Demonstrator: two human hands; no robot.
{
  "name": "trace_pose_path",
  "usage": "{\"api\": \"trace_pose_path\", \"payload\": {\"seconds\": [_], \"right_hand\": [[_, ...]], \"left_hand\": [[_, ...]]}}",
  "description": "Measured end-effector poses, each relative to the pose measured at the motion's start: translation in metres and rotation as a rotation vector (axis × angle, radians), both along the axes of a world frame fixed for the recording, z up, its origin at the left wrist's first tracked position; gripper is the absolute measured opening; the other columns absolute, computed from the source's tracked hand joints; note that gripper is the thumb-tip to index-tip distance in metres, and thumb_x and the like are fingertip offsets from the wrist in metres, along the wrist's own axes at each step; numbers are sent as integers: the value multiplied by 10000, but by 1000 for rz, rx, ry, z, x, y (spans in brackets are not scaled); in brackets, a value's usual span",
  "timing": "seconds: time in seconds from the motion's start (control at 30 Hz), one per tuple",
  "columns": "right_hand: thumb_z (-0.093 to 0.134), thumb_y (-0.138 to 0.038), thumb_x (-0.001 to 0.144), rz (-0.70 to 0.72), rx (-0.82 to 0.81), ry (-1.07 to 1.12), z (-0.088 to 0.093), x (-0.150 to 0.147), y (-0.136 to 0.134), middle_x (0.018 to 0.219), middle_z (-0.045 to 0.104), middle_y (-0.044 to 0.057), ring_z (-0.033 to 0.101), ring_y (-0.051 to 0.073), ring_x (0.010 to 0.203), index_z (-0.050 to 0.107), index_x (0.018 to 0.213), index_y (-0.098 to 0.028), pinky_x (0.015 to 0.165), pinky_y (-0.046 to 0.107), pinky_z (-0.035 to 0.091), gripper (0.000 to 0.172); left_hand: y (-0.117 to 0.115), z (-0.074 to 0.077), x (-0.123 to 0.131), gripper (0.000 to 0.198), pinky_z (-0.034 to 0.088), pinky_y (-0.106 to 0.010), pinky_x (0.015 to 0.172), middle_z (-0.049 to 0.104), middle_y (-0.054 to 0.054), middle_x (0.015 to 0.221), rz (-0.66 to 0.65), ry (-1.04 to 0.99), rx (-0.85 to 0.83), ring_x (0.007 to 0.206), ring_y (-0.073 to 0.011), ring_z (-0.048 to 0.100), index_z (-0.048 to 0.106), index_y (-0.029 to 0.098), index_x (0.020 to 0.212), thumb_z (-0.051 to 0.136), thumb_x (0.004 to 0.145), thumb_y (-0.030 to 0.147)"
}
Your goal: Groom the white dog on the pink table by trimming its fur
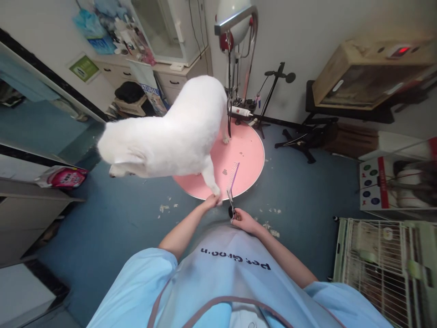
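A white dog point(177, 132) stands on a round pink grooming table point(251, 155), its head hanging over the left edge. My left hand point(211, 201) is closed around the dog's near paw at the table's front rim. Just to the right, my right hand point(243, 219) grips a pair of scissors point(231, 202), blades pointing up toward that paw. A purple comb point(233, 175) lies on the table beside the leg.
A metal grooming arm point(235, 27) rises behind the table. Fur clippings point(164, 208) dot the blue floor. A wire cage point(382, 264) stands at right, a black stand point(273, 95) and a drying cabinet point(368, 77) at back right, cabinets at left.
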State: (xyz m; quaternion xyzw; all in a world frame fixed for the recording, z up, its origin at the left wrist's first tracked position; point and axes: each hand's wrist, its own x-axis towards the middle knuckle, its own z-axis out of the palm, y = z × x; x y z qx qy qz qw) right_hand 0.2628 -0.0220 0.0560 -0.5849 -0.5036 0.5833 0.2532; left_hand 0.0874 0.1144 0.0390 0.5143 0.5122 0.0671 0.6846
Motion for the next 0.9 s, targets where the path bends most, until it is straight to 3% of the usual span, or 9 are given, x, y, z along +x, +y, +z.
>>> {"api": "trace_pose_path", "payload": {"seconds": [0.07,0.17,0.27,0.43,0.53,0.6,0.67,0.8,0.9], "right_hand": [[602,-292,750,55,42,-286,3,4,3,905,627,38,564,168,800,572,1036,-168,730,281,420,313],[606,-332,744,187,86,-656,7,10,9,977,634,85,582,223,894,577,1053,-169,785,312,399,351],[584,-362,762,325,124,-861,9,11,15,1027,629,126,591,262,936,573,1101,-165,827,349,385,392],[614,-328,731,499,196,-945,8,8,27,1078,614,170,581,307,1003,586,1099,-140,886,394,375,415],[643,-253,688,532,152,-929,2,7,41,1113,620,166,591,294,1011,601,1100,-142,880,366,384,429],[637,-241,700,503,104,-932,-4,6,57,1120,630,170,613,280,983,606,1118,-132,843,345,401,433],[590,-274,775,454,73,-965,-11,3,78,1102,643,200,628,288,971,627,1100,-103,832,356,406,369],[463,-328,912,362,39,-1018,-26,-4,127,1092,658,230,621,300,1050,657,1083,-82,924,408,360,358],[524,-353,892,327,-23,-1021,-36,6,154,1111,664,217,625,289,1069,663,1094,-106,920,406,366,348]], "left_hand": [[-17,-7,-6,577,394,-260,571,579,-55,563,-23,35,-38,557,-135,497,614,110,715,524,771,677],[-36,-14,-11,570,396,-238,603,646,-63,676,-23,37,-22,607,-120,513,666,104,794,557,743,661],[-40,-19,-11,475,376,-222,613,644,-47,693,25,73,64,614,-99,487,672,109,742,613,721,580],[-29,-29,-17,399,354,-236,562,574,-30,547,82,250,134,521,-102,456,615,123,572,577,762,471],[-21,-33,-40,338,405,-255,613,633,-68,639,139,403,190,614,-154,571,626,127,625,527,806,395],[-16,-34,-63,248,446,-283,729,690,-121,845,210,518,242,838,-215,642,659,123,777,528,806,331],[-11,-34,-89,229,449,-322,834,686,-170,999,287,625,267,1042,-274,621,658,118,883,534,797,289],[-2,-29,-125,205,452,-339,876,695,-156,909,389,702,256,1092,-296,616,650,140,788,485,819,258],[10,-25,-128,170,451,-315,889,697,-122,892,459,649,280,1102,-275,610,653,141,791,521,803,248]]}}
